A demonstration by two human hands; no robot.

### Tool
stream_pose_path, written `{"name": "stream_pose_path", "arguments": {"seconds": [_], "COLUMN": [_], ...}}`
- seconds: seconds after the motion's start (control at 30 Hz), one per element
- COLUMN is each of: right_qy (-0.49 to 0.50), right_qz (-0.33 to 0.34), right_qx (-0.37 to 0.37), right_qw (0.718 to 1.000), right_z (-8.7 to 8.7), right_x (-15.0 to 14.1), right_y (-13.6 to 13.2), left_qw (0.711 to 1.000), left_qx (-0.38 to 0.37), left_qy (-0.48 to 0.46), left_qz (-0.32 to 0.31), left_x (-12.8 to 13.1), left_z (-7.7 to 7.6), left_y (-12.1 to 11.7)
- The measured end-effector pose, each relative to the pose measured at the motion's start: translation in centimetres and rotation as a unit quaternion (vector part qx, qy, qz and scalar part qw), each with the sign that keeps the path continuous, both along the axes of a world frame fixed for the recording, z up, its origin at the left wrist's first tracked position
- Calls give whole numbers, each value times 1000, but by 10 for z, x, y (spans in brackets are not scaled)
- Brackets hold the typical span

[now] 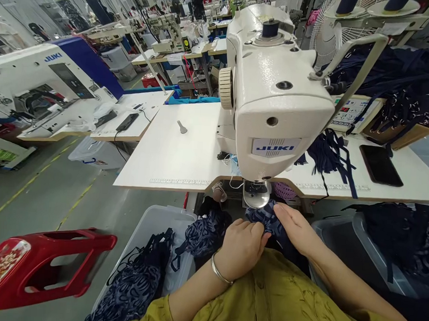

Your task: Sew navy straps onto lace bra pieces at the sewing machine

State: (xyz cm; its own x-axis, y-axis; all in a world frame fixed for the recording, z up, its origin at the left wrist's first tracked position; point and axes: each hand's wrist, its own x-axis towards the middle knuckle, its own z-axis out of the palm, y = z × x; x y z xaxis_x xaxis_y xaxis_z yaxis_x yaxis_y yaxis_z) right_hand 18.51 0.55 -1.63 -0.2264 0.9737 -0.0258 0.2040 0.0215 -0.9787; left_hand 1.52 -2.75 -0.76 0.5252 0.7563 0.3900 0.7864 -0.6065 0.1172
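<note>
A dark blue patterned garment (265, 216) lies between my two hands, just under the needle area of the white JUKI sewing machine (279, 106). My left hand (243, 244), with a silver bangle at the wrist, is closed with the fabric pinched in its curled fingers. On the other side, my right hand (297, 228) grips the same garment between thumb and fingers. A round clear guard (256, 196) on the machine head hangs right above the fabric. Part of the garment is hidden behind my hands and against my lap.
Left of my lap stands a clear plastic bin (181, 221) of patterned garments; another bin (362, 237) is at the right. The white table (178, 153) carries a small metal piece (182, 127), navy straps (329, 155) and a phone (381, 165). A red stool (59, 262) is on the floor.
</note>
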Motion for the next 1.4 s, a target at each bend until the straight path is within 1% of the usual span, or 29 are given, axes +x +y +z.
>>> {"name": "stream_pose_path", "arguments": {"seconds": [0.07,0.13,0.2,0.27,0.3,0.33,0.4,0.43,0.47,0.5,0.53,0.57,0.6,0.63,0.67,0.73,0.77,0.87,0.93,1.1,1.27,1.4], "right_qy": [-95,-190,-278,-322,-319,-295,-213,-180,-166,-172,-192,-216,-235,-243,-240,-207,-178,-84,-63,-99,-120,-125], "right_qz": [60,98,88,79,99,135,205,208,181,129,66,7,-40,-71,-87,-93,-87,-52,-42,-69,-88,-88], "right_qx": [51,106,172,235,265,295,351,374,388,389,372,335,287,232,180,109,93,90,97,114,115,114], "right_qw": [992,971,941,913,905,899,888,886,888,896,906,917,928,939,950,968,976,991,992,986,982,982], "right_z": [-5,-10,-12,-5,1,8,21,26,28,29,27,25,21,18,14,8,5,-2,-4,-4,0,2], "right_x": [5,10,14,16,17,16,12,9,6,2,-2,-6,-9,-11,-13,-14,-13,-8,-5,-3,-7,-10], "right_y": [6,15,21,23,22,21,19,20,22,25,30,34,39,43,47,51,52,52,51,53,58,58], "left_qw": [1000,999,998,997,996,992,978,969,962,961,964,971,978,985,991,998,999,999,998,996,994,993], "left_qx": [-18,-33,-41,-42,-44,-53,-100,-127,-144,-140,-113,-71,-27,7,24,24,20,20,27,46,48,47], "left_qy": [10,22,18,-27,-64,-105,-181,-210,-230,-238,-233,-214,-185,-149,-113,-58,-39,-11,-3,15,31,34], "left_qz": [6,-4,-35,-52,-52,-48,-38,-29,-12,18,54,85,97,88,64,16,9,39,53,77,96,106], "left_x": [1,1,1,-2,-3,-6,-10,-13,-15,-17,-18,-19,-19,-19,-18,-14,-12,-7,-4,1,5,8], "left_z": [-4,-5,0,10,17,23,33,36,36,36,34,31,28,25,22,18,16,14,14,17,18,18], "left_y": [-2,-5,-7,-7,-6,-4,3,8,13,18,23,28,31,33,34,33,32,29,28,30,29,28]}}
